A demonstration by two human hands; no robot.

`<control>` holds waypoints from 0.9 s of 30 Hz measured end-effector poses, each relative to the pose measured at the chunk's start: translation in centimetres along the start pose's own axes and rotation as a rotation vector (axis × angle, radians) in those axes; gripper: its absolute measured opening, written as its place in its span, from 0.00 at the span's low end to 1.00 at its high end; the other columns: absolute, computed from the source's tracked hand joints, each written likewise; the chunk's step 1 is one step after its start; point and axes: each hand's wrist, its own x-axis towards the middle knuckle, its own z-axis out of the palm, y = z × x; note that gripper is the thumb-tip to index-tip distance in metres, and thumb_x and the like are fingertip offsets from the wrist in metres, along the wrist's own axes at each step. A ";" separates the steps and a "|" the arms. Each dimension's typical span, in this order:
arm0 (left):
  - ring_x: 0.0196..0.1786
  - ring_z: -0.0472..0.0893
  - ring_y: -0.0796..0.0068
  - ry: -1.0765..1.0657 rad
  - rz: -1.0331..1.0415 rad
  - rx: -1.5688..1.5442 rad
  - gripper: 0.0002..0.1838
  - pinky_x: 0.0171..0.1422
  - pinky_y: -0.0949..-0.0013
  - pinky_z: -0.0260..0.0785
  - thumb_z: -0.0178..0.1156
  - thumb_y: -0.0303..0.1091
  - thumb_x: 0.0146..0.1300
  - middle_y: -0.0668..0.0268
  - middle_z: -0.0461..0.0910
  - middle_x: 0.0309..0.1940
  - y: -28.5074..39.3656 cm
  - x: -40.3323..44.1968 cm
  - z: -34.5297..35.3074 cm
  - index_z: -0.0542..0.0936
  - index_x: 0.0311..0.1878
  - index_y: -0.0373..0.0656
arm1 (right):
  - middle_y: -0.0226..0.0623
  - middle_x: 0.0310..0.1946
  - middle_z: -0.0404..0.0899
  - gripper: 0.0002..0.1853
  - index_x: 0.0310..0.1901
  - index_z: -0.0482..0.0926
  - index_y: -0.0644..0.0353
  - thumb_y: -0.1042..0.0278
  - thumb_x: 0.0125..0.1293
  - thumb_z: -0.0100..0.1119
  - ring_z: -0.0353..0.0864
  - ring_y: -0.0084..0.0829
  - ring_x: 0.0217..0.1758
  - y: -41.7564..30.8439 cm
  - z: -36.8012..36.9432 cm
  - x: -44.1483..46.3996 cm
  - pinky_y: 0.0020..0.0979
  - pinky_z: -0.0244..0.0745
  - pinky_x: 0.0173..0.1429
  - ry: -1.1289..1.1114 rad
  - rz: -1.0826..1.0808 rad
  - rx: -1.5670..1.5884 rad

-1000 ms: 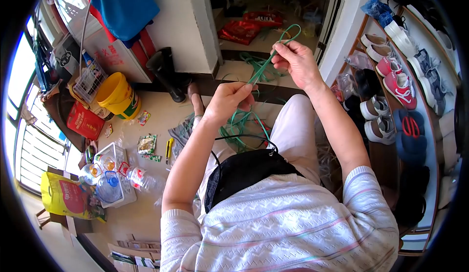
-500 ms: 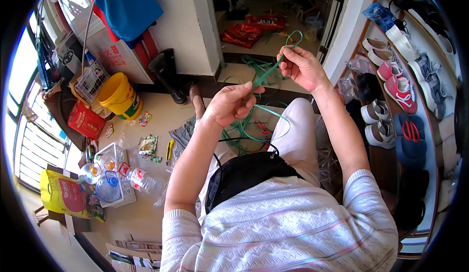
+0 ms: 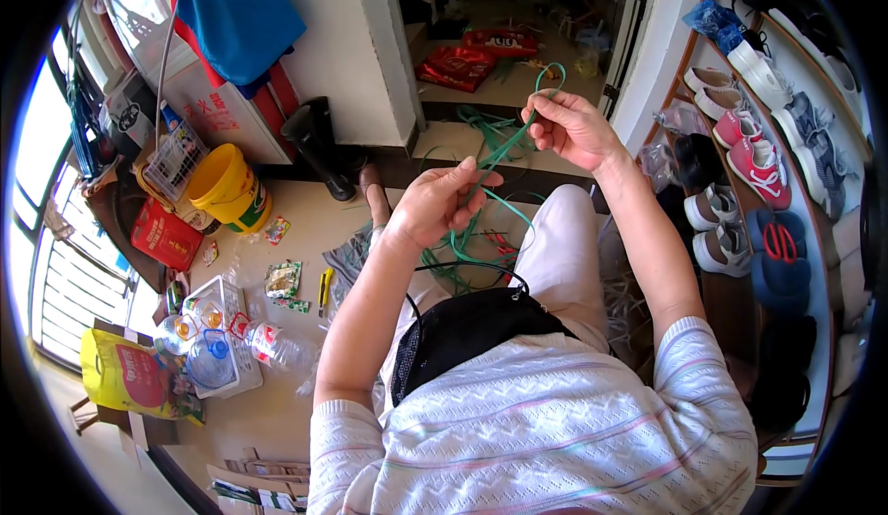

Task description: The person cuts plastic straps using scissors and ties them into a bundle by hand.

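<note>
Both hands are raised in front of me, gripping a narrow green plastic strap. My left hand pinches it between thumb and fingers. Higher and to the right, my right hand pinches the strap too, and a small loop stands up above those fingertips. Beneath the hands, more green strap hangs in loose coils down towards the floor between my legs. Red-handled scissors appear to lie on the floor behind the strands, partly covered.
To the left stand a yellow bucket, black boots and a white basket with plastic bottles. A yellow utility knife lies on the floor. A shoe rack lines the right side; a doorway is ahead.
The loop above my right hand has become slightly smaller and tilted, and the right hand has shifted slightly. Both hands keep their hold on the green strap.
</note>
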 end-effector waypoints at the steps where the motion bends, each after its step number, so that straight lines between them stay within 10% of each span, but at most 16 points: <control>1: 0.16 0.62 0.85 -0.023 -0.007 -0.042 0.26 0.19 0.80 0.50 0.49 0.51 0.66 0.70 0.70 0.18 0.0 0.0 0.0 0.76 0.46 0.32 | 0.34 0.31 0.78 0.08 0.38 0.76 0.62 0.66 0.65 0.54 0.79 0.22 0.29 0.0 -0.1 0.0 0.21 0.77 0.28 -0.016 0.002 0.027; 9: 0.16 0.58 0.82 -0.110 -0.034 -0.191 0.28 0.20 0.79 0.50 0.49 0.52 0.65 0.67 0.69 0.19 -0.1 -0.3 0.1 0.73 0.48 0.29 | 0.36 0.33 0.77 0.07 0.39 0.76 0.61 0.68 0.66 0.52 0.78 0.24 0.30 0.2 -1.3 -0.1 0.23 0.75 0.29 -0.157 0.050 0.124; 21: 0.18 0.66 0.83 0.294 0.285 0.879 0.14 0.24 0.78 0.58 0.51 0.39 0.65 0.72 0.70 0.16 -0.7 -0.1 1.6 0.78 0.32 0.38 | 0.36 0.35 0.78 0.11 0.43 0.74 0.61 0.64 0.65 0.54 0.80 0.24 0.32 -0.1 0.0 -0.7 0.24 0.77 0.33 0.037 0.041 -0.113; 25: 0.22 0.74 0.73 0.396 0.340 1.209 0.13 0.30 0.71 0.65 0.52 0.37 0.62 0.65 0.73 0.15 0.6 -0.4 1.3 0.78 0.28 0.39 | 0.36 0.37 0.78 0.14 0.47 0.73 0.62 0.67 0.61 0.59 0.79 0.27 0.41 -2.6 -0.6 -0.4 0.25 0.75 0.42 0.626 -0.669 -0.959; 27: 0.23 0.75 0.66 0.346 0.369 1.316 0.12 0.32 0.67 0.67 0.52 0.36 0.60 0.60 0.74 0.17 0.9 -0.2 1.2 0.78 0.28 0.38 | 0.38 0.38 0.78 0.16 0.48 0.73 0.63 0.69 0.59 0.59 0.79 0.29 0.40 -3.1 1.9 -1.5 0.28 0.75 0.44 0.478 -0.827 -1.111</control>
